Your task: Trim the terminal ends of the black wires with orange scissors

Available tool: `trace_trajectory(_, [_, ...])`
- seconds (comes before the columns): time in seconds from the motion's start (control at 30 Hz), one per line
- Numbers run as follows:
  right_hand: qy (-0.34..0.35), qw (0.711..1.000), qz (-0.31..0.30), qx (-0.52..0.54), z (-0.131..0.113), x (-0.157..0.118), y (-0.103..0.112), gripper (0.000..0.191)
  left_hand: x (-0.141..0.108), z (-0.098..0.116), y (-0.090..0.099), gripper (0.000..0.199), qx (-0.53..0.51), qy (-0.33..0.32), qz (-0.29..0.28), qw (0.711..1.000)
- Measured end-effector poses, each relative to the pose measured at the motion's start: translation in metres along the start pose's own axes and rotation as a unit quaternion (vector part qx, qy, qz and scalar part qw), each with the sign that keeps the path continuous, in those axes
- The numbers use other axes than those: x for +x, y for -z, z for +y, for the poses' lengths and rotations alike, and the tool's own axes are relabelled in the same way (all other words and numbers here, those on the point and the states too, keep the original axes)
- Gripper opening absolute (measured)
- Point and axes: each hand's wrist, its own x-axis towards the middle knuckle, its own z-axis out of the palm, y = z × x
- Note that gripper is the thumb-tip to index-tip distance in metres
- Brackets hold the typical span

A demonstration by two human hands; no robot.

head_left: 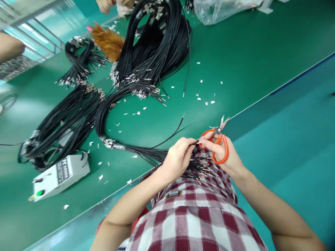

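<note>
My left hand (pixel 179 157) is closed, pinching the end of a black cable between thumb and fingers. Below it, the loose ends of a black cable bundle (pixel 149 152) hang over the table edge onto the plaid apron. In my right hand (pixel 229 157) is a pair of orange-handled scissors (pixel 218 131); its blades stand apart and point away from me. The right thumb and a finger also meet at the pinched cable's pale tip, close to the left fingertips. Whether they grip that tip, I cannot tell.
Large coils of black cable (pixel 167 45) lie on the green table (pixel 251 52) with scattered white scraps. A white box with a green button (pixel 62 177) stands at left. A brown feather-like bunch (pixel 107 41) and a clear plastic bag (pixel 217 10) are farther back. Another person's arm (pixel 9 47) shows at left.
</note>
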Motion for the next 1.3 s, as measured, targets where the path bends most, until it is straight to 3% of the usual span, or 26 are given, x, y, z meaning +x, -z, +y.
trace_trajectory(0.13, [-0.043,0.994,-0.043,0.093,-0.001,-0.004,-0.014,0.023,-0.011,0.016,0.009,0.009,-0.068,0.095,0.018,0.993])
trace_trajectory(0.23, [-0.075,0.978,-0.078,0.177,0.005,-0.008,-0.025,0.029,-0.018,0.017,0.007,0.007,-0.115,0.115,0.067,0.984])
trace_trajectory(0.37, [-0.094,0.969,-0.065,0.218,0.026,-0.017,-0.039,0.03,-0.02,0.017,0.004,0.006,-0.17,0.133,0.141,0.966])
trace_trajectory(0.5, [-0.091,0.974,-0.047,0.204,0.032,-0.022,-0.042,0.025,-0.015,0.019,0.005,0.005,-0.134,0.095,0.166,0.972])
trace_trajectory(0.67, [-0.052,0.974,-0.034,0.219,0.014,-0.016,-0.036,0.028,-0.014,0.016,0.004,0.008,-0.047,-0.001,0.171,0.984])
trace_trajectory(0.83, [-0.05,0.98,-0.04,0.19,0.013,-0.014,-0.034,0.029,-0.019,0.015,0.005,0.007,-0.046,0.006,0.15,0.988])
trace_trajectory(1.07, [-0.023,0.982,-0.027,0.186,0.015,-0.015,-0.039,0.026,-0.022,0.022,0.011,0.017,-0.182,0.165,0.078,0.966])
trace_trajectory(1.13, [-0.006,0.983,-0.028,0.179,0.014,-0.013,-0.04,0.026,-0.02,0.021,0.014,0.025,-0.246,0.21,0.044,0.945])
trace_trajectory(1.3, [0.001,0.984,-0.048,0.171,0.017,-0.005,-0.04,0.027,-0.012,0.02,0.026,0.04,-0.405,0.31,-0.041,0.859])
